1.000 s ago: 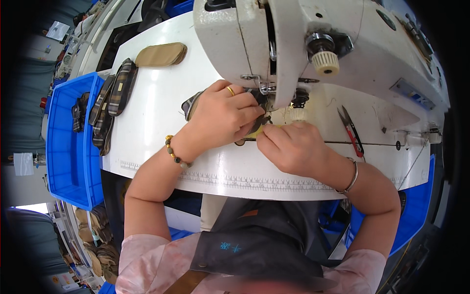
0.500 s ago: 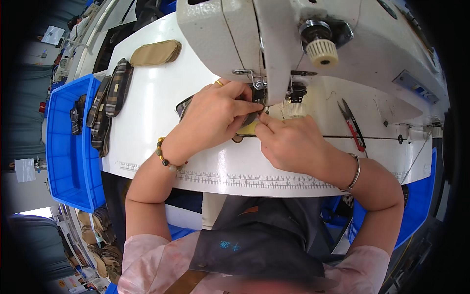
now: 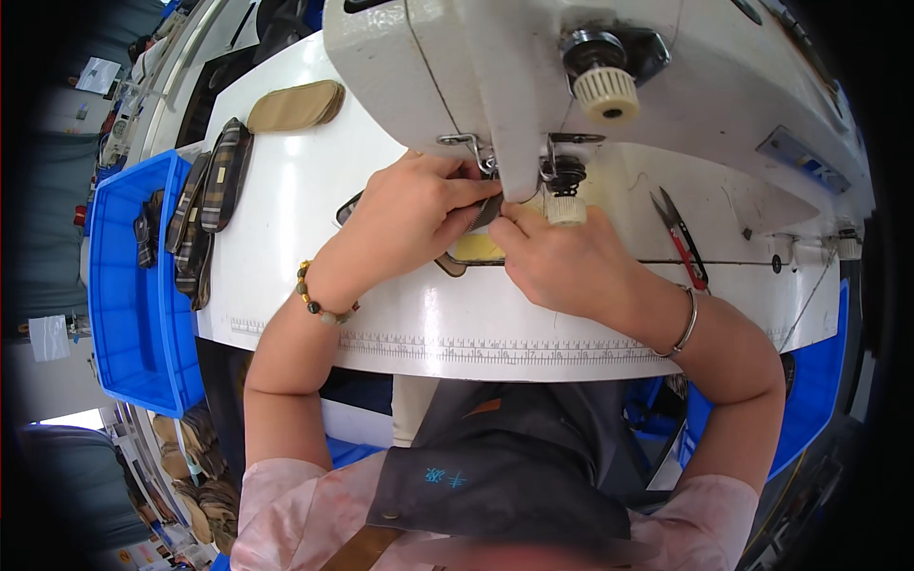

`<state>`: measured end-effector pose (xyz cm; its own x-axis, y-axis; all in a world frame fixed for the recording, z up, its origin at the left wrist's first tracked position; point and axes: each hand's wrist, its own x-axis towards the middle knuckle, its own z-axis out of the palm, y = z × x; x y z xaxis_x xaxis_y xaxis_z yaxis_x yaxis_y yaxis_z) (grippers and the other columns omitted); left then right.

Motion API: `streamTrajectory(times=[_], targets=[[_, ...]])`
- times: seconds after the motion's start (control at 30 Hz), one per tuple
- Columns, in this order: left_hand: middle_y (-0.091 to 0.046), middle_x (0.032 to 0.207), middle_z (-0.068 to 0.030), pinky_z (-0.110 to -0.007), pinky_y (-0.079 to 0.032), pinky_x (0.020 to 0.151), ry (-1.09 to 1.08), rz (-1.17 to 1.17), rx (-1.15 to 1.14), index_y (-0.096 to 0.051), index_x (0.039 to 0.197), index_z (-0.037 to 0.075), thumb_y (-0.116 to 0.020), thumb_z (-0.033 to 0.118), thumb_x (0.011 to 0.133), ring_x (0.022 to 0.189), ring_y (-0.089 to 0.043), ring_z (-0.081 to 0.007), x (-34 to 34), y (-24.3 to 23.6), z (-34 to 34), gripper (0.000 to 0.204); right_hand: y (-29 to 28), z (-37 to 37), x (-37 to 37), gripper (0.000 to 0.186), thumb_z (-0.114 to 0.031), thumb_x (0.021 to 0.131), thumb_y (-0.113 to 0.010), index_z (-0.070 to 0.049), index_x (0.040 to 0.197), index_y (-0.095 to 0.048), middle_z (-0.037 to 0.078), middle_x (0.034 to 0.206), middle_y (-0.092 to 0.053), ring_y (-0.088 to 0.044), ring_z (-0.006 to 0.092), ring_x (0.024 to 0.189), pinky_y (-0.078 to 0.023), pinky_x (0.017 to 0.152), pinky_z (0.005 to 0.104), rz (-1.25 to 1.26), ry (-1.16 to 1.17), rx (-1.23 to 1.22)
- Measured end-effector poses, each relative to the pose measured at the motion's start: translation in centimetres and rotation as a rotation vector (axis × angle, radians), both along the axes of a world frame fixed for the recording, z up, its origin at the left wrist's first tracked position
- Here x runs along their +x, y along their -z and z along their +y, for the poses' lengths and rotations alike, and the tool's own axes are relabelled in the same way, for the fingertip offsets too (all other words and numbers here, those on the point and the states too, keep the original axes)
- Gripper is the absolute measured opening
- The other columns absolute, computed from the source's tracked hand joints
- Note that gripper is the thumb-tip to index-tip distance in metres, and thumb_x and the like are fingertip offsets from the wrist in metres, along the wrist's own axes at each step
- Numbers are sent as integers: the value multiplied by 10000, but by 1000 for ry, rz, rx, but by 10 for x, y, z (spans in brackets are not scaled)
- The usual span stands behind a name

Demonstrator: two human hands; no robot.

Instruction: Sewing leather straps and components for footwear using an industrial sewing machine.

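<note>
Under the needle area of a white sewing machine [image 3: 514, 114], both my hands work at a dark zipper strip [image 3: 486, 214] with fine teeth along it. My left hand [image 3: 405, 205] is closed, its thumb and fingers pressing the strip close by the presser foot, which is partly hidden. My right hand [image 3: 564, 262] pinches at the strip's near right end, fingertips almost touching the left ones. A dark-rimmed edge of the workpiece [image 3: 348, 208] sticks out left of my left hand. Below the fingers show a yellow patch [image 3: 478, 248] and a small tan rounded edge [image 3: 451, 267].
Red-and-black thread snips [image 3: 682, 243] lie right of the machine's needle. A tan oval case [image 3: 297, 106] and several plaid pouches [image 3: 227, 176] rest at the table's left. Beside them stands a blue crate [image 3: 133, 285]. A printed ruler [image 3: 438, 351] runs along the front edge.
The view has shifted slightly, so the machine sits further left in it. Both hands have moved a little left, and more of the zipper strip shows between them.
</note>
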<state>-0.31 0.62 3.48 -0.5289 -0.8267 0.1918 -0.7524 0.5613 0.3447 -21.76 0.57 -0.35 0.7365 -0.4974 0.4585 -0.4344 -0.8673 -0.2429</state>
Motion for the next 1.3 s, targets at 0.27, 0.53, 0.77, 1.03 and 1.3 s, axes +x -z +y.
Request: streamTrajectory(times=[0.27, 0.53, 0.77, 1.03, 1.3], targets=[[-687, 960, -47, -350, -536, 656, 15, -36, -12, -781, 1044, 138, -709, 56, 805, 796, -680, -239, 4, -6, 2, 263, 2, 3, -1, 97, -85, 784, -635, -56, 829, -553, 43, 701, -613, -663, 202, 579, -513, 490, 345, 7, -50, -16], [-698, 976, -79, -353, -504, 612, 39, -53, -72, -784, 1016, 125, -720, 42, 771, 653, -669, -242, 6, -4, 0, 266, 4, 5, 1, 118, -94, 819, -627, -29, 918, -622, 51, 734, -634, -659, 185, 573, -526, 477, 323, -16, -39, -45], [-684, 951, -33, -348, -508, 602, 36, -111, -114, -800, 1014, 183, -716, 118, 801, 735, -654, -229, 7, 0, 1, 238, 8, 10, 0, 109, -119, 830, -639, -36, 894, -609, 84, 856, -665, -652, 198, 550, -517, 448, 313, 49, -11, -111], [-661, 885, 8, -328, -511, 579, 20, -196, -200, -808, 1000, 222, -713, 172, 829, 846, -644, -210, 5, -1, 2, 201, 10, 9, 1, 133, -121, 830, -640, -29, 914, -594, 150, 1031, -705, -654, 202, 524, -527, 454, 315, 0, -15, -109], [-686, 936, -39, -369, -488, 662, -46, -119, -144, -791, 1077, 194, -714, 124, 790, 778, -615, -246, 0, 4, 5, 306, 15, 8, -1, 271, -84, 752, -677, -65, 1014, -613, 110, 1202, -674, -642, 198, 543, -520, 481, 330, 100, 51, -69]])
